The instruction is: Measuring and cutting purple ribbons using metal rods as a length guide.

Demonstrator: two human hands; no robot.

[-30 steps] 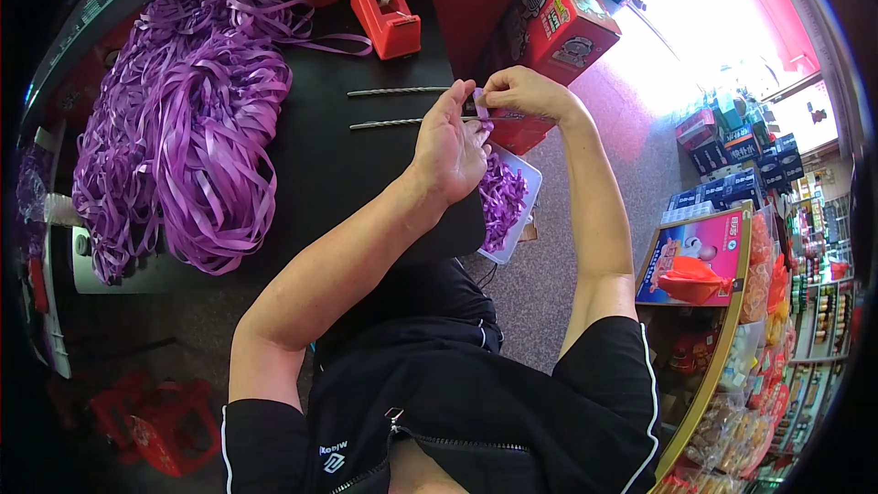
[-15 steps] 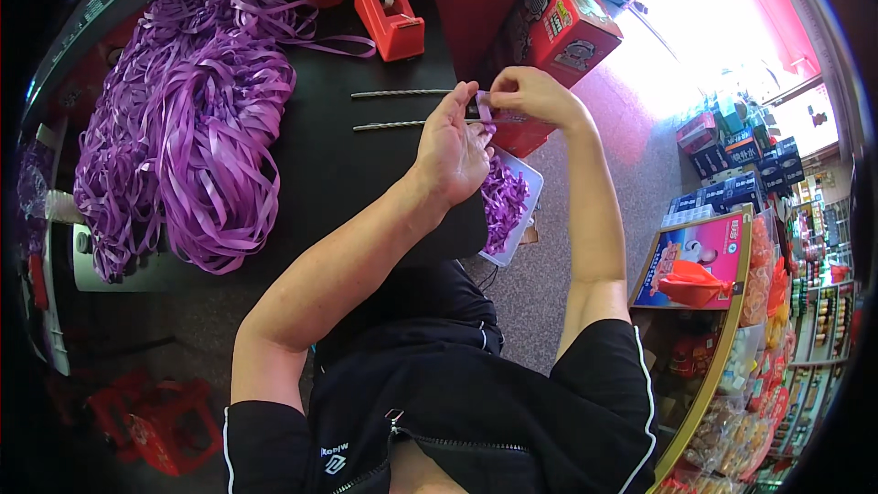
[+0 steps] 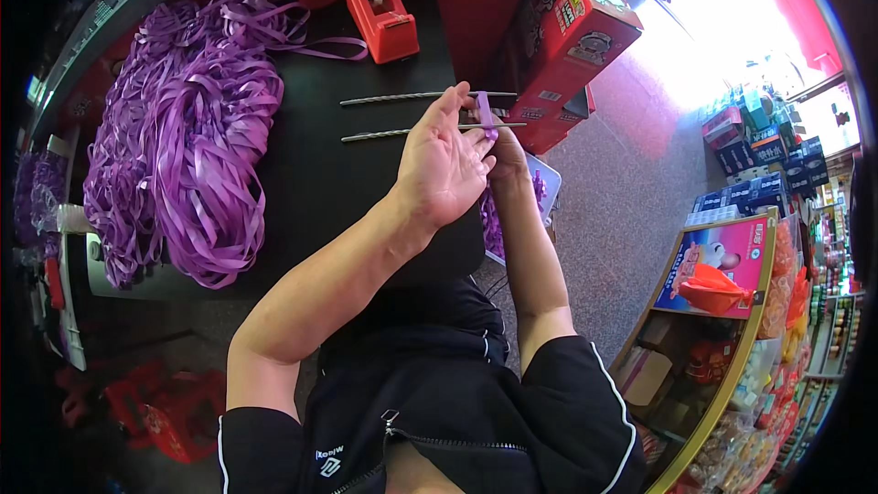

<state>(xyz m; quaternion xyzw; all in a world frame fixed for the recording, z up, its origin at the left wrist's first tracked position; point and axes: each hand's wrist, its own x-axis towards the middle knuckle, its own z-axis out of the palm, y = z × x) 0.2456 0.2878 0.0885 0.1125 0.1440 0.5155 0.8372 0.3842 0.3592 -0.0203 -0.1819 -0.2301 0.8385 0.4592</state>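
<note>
My left hand (image 3: 439, 165) is palm up at the right edge of the black table, its fingers closed on a purple ribbon (image 3: 484, 110). The ribbon wraps over two thin twisted metal rods, the upper rod (image 3: 389, 99) and the lower rod (image 3: 375, 135), which lie side by side past that hand. My right hand (image 3: 512, 157) is just below the rod ends, close against the left fingertips. Its own fingers are mostly hidden, so their grip does not show. Under the hands, a pale tub (image 3: 551, 185) holds more purple ribbon pieces, partly covered by my right forearm.
A big heap of purple ribbon (image 3: 206, 142) covers the left of the black table (image 3: 315, 192). At the back stands a red tape dispenser (image 3: 389, 27). Red cartons (image 3: 585, 27) are stacked beyond the hands. A display case (image 3: 722, 357) stands to the right, red stools (image 3: 178, 416) at lower left.
My right hand has moved from above the rods down and left to beneath them. The ribbon now lies across both rods. My left hand stays about where it was.
</note>
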